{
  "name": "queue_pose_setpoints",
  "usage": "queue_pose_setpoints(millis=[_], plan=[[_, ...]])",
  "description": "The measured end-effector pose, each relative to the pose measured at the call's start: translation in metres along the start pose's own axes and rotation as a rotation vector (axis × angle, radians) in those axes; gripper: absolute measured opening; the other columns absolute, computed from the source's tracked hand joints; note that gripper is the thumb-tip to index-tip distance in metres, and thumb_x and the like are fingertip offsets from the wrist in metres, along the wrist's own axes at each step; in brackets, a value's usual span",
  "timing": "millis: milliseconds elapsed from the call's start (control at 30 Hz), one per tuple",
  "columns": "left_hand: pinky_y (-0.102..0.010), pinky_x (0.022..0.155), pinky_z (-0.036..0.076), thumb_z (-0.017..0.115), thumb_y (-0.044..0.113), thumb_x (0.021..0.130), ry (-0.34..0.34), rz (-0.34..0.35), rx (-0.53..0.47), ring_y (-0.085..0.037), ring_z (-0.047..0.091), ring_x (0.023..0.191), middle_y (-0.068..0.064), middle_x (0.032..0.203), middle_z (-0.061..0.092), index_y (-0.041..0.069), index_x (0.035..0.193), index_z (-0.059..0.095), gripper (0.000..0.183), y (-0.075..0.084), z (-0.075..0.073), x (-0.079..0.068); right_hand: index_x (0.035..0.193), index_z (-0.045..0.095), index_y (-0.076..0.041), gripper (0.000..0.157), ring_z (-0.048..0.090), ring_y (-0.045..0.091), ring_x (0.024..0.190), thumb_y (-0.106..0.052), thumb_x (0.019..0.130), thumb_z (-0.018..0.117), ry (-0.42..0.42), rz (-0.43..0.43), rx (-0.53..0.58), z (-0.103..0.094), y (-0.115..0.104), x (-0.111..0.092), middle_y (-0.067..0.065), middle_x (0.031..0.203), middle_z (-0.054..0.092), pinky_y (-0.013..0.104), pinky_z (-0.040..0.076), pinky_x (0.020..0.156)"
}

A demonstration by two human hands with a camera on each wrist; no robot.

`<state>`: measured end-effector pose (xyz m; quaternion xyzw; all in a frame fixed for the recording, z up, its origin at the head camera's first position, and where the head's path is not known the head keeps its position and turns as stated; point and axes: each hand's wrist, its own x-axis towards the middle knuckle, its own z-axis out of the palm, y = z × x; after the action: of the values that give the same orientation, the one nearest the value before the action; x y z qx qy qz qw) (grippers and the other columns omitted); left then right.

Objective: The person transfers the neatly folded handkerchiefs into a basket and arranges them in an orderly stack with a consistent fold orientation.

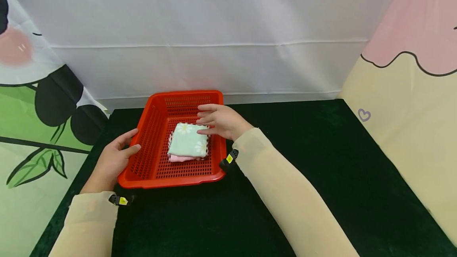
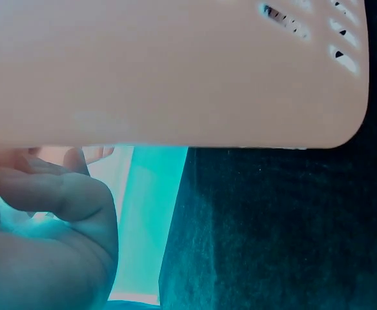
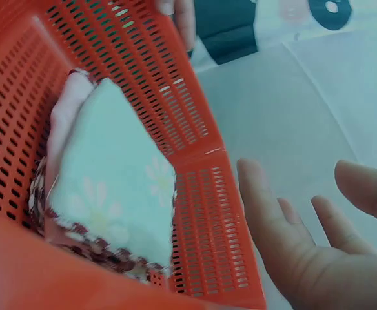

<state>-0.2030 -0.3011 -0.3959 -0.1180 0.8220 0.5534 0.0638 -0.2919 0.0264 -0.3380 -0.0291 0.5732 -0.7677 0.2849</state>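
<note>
An orange-red plastic basket point(image 1: 171, 180) with slotted walls stands on the dark green tabletop in the head view. Inside it lies a small stack of folded cloths; on top is a mint-green one point(image 1: 185, 140) with white flowers and a patterned edging, and a pink cloth point(image 1: 180, 158) shows beneath. My left hand point(image 1: 113, 162) holds the basket's left rim, thumb and fingers at the edge. Over the basket's right side hovers my right hand point(image 1: 225, 122), its fingers spread and nothing in them. The right wrist view shows those fingers point(image 3: 343, 229) beside the basket wall.
Dark green cloth point(image 1: 285, 162) covers the table, reaching farthest to the right of the basket. A white curtain point(image 1: 221, 31) hangs behind, close to the basket's far rim. Printed cartoon panels flank the table, a green one point(image 1: 35, 177) left and a cream one point(image 1: 407, 130) right.
</note>
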Motion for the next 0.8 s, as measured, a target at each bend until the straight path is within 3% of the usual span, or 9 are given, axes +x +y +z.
queue_pose_setpoints(millis=[300,467,800], plan=[[-0.034,0.088,0.057,0.058,0.042,0.105,-0.015,0.004,-0.019,-0.03,0.059,0.123,-0.011,0.155,0.038,0.037,0.164,0.028,0.067,-0.002,-0.002,0.001,0.147,0.054,-0.008,0.048,0.058,0.036,0.129,0.004,0.101,0.057,-0.014,-0.046,0.002,-0.02,-0.002,-0.019,0.015,0.143,0.055,0.047,0.058,0.092],[-0.035,0.087,0.058,0.058,0.042,0.105,-0.011,0.023,0.024,-0.032,0.061,0.121,-0.013,0.153,0.04,0.034,0.164,0.027,0.068,0.0,-0.003,-0.001,0.148,0.053,-0.008,0.047,0.06,0.033,0.127,0.002,0.102,0.058,-0.017,-0.066,-0.035,-0.036,-0.002,-0.029,0.014,0.143,0.055,0.047,0.056,0.095],[-0.035,0.083,0.06,0.057,0.038,0.106,-0.035,0.058,0.142,-0.04,0.06,0.119,-0.021,0.15,0.04,0.027,0.166,0.026,0.068,0.006,-0.005,0.0,0.148,0.052,-0.008,0.045,0.057,0.034,0.13,0.002,0.104,0.055,0.053,-0.079,-0.222,-0.082,0.0,-0.055,0.015,0.145,0.054,0.046,0.056,0.096]])
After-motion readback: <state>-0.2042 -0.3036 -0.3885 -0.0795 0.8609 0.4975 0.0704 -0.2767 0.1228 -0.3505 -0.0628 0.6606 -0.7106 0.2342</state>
